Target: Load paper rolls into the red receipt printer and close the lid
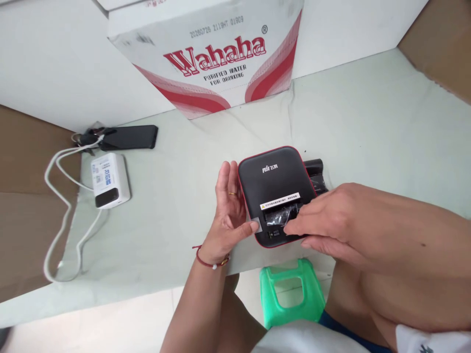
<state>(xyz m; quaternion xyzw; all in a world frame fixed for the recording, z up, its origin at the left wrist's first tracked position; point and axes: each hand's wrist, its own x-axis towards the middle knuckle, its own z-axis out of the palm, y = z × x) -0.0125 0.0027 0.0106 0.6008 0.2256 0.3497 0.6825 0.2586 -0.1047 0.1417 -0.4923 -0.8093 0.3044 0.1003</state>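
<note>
A black box-shaped device with a red rim and a white label strip lies on the pale green cloth near the table's front edge. My left hand rests against its left side, fingers up, with the thumb pressing the front left corner where a small grey tab shows. My right hand reaches in from the right, its fingertips pinched at a clear plastic film over the device's front slot. A black piece sticks out behind the device.
A Wahaha water carton stands at the back. To the left lie a black phone, keys, and a white charger block with a looping white cable. A green plastic stool sits below the table edge.
</note>
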